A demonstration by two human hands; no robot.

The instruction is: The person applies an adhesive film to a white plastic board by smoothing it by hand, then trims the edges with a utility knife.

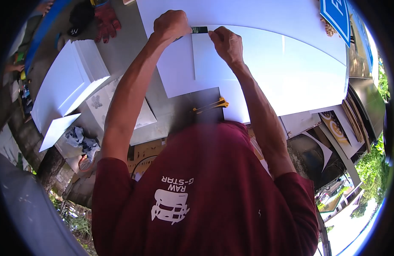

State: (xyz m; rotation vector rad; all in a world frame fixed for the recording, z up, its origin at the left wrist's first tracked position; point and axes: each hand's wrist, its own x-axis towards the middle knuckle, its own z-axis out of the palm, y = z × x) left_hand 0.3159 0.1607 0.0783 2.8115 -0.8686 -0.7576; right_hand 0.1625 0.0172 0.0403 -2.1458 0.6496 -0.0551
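My left hand (171,24) is closed in a fist over the white sheets, at the left end of a small dark strip (200,30). The strip lies across the edge of the upper white sheet (269,64). Near its right end my right hand (227,43) is closed, thumb and fingers pressed together; what they hold, if anything, is hidden. That upper sheet rests on a larger white sheet (173,72). Closer to my body, yellow-handled tools that look like cutters (212,106) lie on a dark grey surface.
To the left stands a stack of white boards (62,85), with a crumpled plastic bag (82,143) below it. A red glove (106,21) lies at the far left. A blue sign (337,17) is at the far right. Another person's hand (45,7) shows at upper left.
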